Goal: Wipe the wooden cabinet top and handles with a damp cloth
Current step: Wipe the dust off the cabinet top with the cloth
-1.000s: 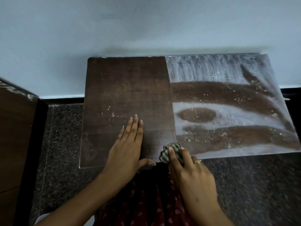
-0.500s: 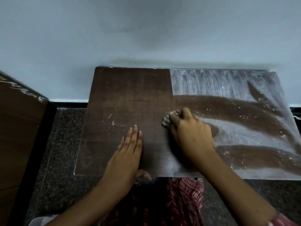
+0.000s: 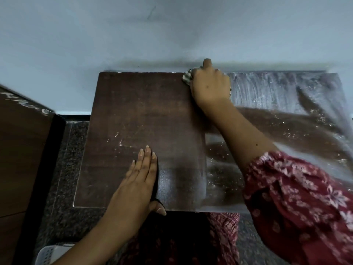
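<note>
We look down on the dark brown wooden cabinet top (image 3: 137, 115); its far edge stands against the pale blue-grey wall (image 3: 114, 35). The right hand (image 3: 210, 85) is at the far edge, about the middle of the top. Its fingers are curled over the small checked green-and-white cloth (image 3: 186, 77), and it presses the cloth on the wood close to the wall. Only a corner of the cloth shows at the left of this hand; the rest is hidden under the palm.

The left hand (image 3: 139, 180) lies flat on the near left part of the top, with the fingers straight and together and the thumb over the near edge. It holds nothing.

The left half of the top looks dark, with a few small pale specks. The right half carries white dusty streaks (image 3: 267, 88). The right forearm, in a red flowered sleeve (image 3: 298, 197), crosses this half and hides part of it.

At the left we see a brown wooden piece of furniture (image 3: 21, 150), apart from the cabinet, and between them the dark speckled stone floor (image 3: 65, 169). In the near left corner shows part of a white plastic basket (image 3: 49, 253).
</note>
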`<state>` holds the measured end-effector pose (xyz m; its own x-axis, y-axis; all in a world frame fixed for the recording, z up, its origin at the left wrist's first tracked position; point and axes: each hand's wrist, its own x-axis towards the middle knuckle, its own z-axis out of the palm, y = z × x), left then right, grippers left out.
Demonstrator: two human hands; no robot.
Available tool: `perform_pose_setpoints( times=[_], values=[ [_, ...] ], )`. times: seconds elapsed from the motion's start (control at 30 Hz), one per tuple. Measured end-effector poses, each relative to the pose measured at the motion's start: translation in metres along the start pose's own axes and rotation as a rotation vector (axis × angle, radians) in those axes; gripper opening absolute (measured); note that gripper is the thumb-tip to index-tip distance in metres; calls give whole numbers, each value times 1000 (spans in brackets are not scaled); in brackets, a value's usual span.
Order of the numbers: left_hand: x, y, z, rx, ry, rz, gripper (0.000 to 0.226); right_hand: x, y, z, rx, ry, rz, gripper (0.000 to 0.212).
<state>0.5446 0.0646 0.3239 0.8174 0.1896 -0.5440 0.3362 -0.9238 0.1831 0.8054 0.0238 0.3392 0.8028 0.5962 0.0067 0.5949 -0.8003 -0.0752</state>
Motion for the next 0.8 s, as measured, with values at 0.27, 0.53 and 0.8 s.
perform_pose_setpoints(
  times=[0.27, 0.53, 0.8],
  values=[
    [-1, 6, -3, 37, 10, -5, 122, -133, -7, 0, -50, -57, -11, 39],
    [4, 41, 3, -39, 88, 109, 118, -251, -10, -6, -58, -134, -73, 36],
    [18, 56, 5, -50, 101, 127, 127, -266, 17, -11, 4, -49, -117, 32]
  ],
)
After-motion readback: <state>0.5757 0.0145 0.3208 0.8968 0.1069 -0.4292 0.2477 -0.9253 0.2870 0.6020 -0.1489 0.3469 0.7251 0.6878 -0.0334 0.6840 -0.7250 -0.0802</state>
